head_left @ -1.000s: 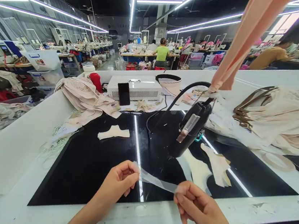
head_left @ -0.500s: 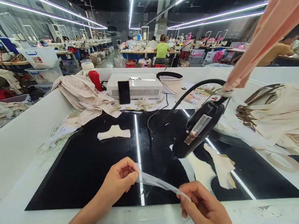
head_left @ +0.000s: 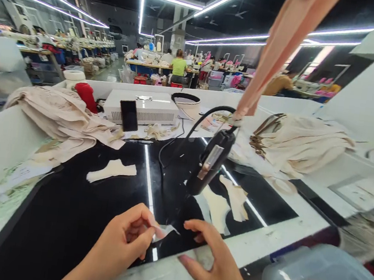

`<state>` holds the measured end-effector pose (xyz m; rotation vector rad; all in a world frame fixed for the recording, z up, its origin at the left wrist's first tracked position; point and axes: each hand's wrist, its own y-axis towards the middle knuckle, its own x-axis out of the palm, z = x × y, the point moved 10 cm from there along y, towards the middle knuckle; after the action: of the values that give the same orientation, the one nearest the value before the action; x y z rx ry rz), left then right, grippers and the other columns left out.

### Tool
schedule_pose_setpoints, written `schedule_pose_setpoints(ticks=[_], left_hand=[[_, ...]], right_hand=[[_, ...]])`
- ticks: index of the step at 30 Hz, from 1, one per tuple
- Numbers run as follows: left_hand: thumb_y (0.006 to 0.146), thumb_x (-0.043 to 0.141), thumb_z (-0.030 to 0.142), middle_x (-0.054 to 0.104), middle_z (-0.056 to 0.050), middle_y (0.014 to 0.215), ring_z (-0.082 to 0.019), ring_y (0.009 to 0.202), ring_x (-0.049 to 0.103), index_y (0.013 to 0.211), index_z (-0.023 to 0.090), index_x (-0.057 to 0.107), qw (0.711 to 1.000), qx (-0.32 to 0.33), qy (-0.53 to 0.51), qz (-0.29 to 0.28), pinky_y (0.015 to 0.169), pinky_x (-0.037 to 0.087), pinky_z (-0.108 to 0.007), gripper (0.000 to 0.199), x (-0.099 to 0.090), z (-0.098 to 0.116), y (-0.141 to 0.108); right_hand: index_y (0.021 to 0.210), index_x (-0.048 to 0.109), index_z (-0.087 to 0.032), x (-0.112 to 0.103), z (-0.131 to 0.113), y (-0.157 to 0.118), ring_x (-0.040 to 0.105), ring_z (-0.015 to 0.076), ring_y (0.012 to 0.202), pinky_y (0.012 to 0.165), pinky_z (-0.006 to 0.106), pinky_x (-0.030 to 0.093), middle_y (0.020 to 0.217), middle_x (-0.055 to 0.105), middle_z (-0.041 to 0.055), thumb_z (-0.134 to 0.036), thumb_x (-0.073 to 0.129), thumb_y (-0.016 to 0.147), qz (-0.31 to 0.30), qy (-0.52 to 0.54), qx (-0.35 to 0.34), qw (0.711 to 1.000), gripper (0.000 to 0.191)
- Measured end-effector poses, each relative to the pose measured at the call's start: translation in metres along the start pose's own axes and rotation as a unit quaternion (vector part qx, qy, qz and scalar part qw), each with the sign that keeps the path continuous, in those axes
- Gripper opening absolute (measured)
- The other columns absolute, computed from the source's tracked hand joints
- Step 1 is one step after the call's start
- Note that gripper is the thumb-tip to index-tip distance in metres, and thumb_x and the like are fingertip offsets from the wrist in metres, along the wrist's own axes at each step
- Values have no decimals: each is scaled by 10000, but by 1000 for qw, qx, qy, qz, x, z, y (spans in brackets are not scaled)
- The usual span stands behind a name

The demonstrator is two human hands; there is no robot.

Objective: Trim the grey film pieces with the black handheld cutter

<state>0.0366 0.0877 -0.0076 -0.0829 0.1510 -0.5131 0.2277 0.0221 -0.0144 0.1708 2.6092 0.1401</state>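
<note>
Our left hand pinches a translucent strip; our right hand, beside it, is spread, empty. Pinching lightly should avoid creases.

thin translucent whitish strip | bent, only a short length showing | pinched in left hand | tip toward right hand, apart from it

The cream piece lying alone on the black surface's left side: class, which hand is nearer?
Left. The left hand, pinching a translucent strip, is on the near side of the cream piece, slightly right; the right hand, open, is farther off to the right.
</note>
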Motion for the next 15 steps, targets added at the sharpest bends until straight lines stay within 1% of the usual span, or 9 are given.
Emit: schedule_pose_setpoints(ticks=[1,2,3,5,7,9,11,13,15], left_hand=[[894,631,382,695,-17,780,-92,547,517,834,193,632,999,9,40,1,527,401,-208,198,1,1,-1],[899,622,377,669,4,733,-97,552,499,838,204,649,996,18,87,1,529,379,-209,185,3,2,-3],[904,611,367,635,25,685,-100,550,483,846,219,664,991,29,134,-2,525,355,-211,168,6,3,-4],[912,580,341,579,52,619,-102,537,473,854,246,681,975,66,210,-11,525,335,-213,151,12,9,-6],[922,543,317,588,58,623,-103,539,498,845,259,670,962,108,251,-20,534,350,-207,160,18,15,-9],[921,530,290,603,62,634,-103,547,519,831,262,652,953,138,269,-20,537,366,-198,154,21,20,-10],[919,537,280,594,68,630,-101,542,518,827,266,648,948,153,280,-15,530,369,-193,145,20,23,-11],[932,542,292,598,67,638,-102,551,526,838,272,663,944,164,285,-13,536,379,-193,154,19,26,-11],[955,550,332,622,60,669,-106,580,544,845,278,681,947,164,275,-15,558,397,-195,179,18,26,-10]], right_hand=[[1268,674,-274,0,-9,0,668,259,1131,991,362,554,1260,711,71,-206,819,744,-1,-17,-30,999,547],[1331,637,-274,2,-19,-1,632,275,1225,1060,383,524,1334,685,82,-216,857,731,-5,-25,-63,998,643],[1364,612,-269,5,-28,-1,601,279,1283,1099,388,499,1373,666,90,-243,889,726,-12,-25,-93,995,696],[1367,604,-243,12,-44,-1,592,267,1290,1106,363,489,1350,675,96,-310,916,737,-28,-12,-131,991,706],[1309,641,-216,21,-53,1,639,240,1179,1040,325,514,1239,719,86,-340,896,780,-47,6,-140,989,600],[1209,705,-217,30,-53,4,672,209,1029,946,301,528,1086,755,53,-307,831,857,-62,16,-118,991,385],[1127,755,-236,37,-45,7,674,188,906,863,292,522,961,761,25,-263,766,910,-68,22,-79,994,219],[1060,790,-247,41,-36,9,670,183,846,807,287,509,886,759,15,-265,739,924,-68,33,-36,997,147],[994,811,-246,42,-28,10,669,181,811,753,276,495,846,758,14,-305,743,910,-61,56,2,997,123]])
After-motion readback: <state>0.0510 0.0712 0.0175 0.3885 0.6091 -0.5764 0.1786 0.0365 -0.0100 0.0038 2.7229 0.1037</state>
